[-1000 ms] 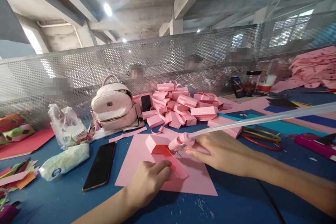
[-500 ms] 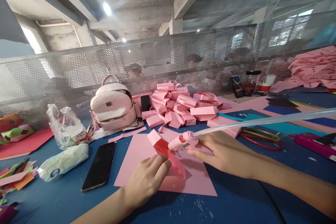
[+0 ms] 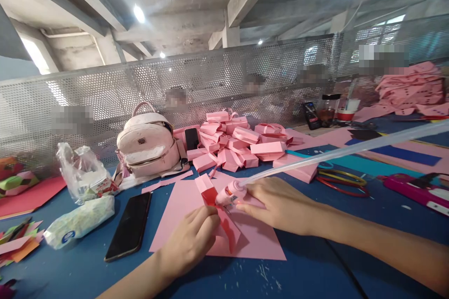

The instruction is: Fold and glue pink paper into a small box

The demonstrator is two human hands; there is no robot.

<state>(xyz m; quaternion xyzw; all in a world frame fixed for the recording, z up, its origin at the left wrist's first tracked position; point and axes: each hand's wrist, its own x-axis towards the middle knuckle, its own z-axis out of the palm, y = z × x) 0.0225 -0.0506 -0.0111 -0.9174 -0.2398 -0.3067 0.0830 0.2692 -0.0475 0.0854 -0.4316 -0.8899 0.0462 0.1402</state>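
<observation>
A pink glue gun (image 3: 231,195) is gripped in the right hand (image 3: 280,203) at centre frame, its nozzle aimed left and its clear glue stick (image 3: 333,156) stretched toward the right edge. A folded pink paper box (image 3: 206,188), its long axis slanted from upper left to lower right, is pinched by the closed left hand (image 3: 192,238) over a pink sheet (image 3: 261,240). The sheet is bordered at left by a smartphone (image 3: 129,224), beyond by piled pink boxes (image 3: 238,145); blue tabletop (image 3: 238,282) is left showing below its near edge.
</observation>
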